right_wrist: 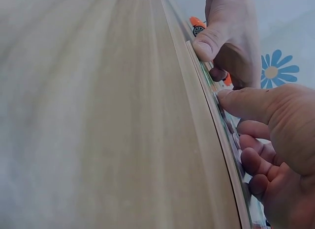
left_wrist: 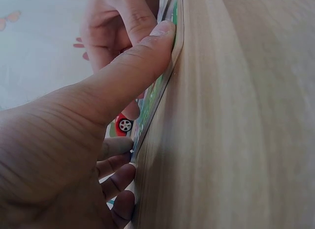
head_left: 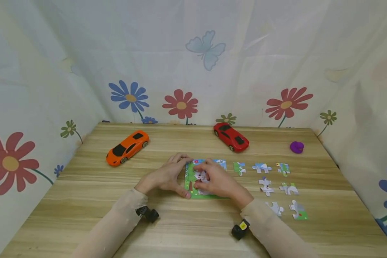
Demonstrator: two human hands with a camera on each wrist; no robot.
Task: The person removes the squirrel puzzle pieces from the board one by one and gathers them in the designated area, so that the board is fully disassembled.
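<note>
A small jigsaw puzzle board (head_left: 206, 196) with a green border and a white animal picture lies flat on the table. My left hand (head_left: 167, 175) spans its left side, with the thumb pressing the near corner and the fingertips touching near the far edge. Over the picture, my right hand (head_left: 220, 181) has its thumb and index finger bent round a puzzle piece (head_left: 200, 175) with part of the white animal on it. Much of the board is hidden beneath the right hand. In the right wrist view, the right hand's thumb and curled fingers touch the board's surface.
Several loose puzzle pieces (head_left: 288, 189) lie in rows right of the board. An orange toy car (head_left: 127, 148) stands at the back left, a red toy car (head_left: 231, 137) behind the board. A small purple object (head_left: 297, 147) sits at the back right. Flowered curtains (head_left: 206, 89) surround the table.
</note>
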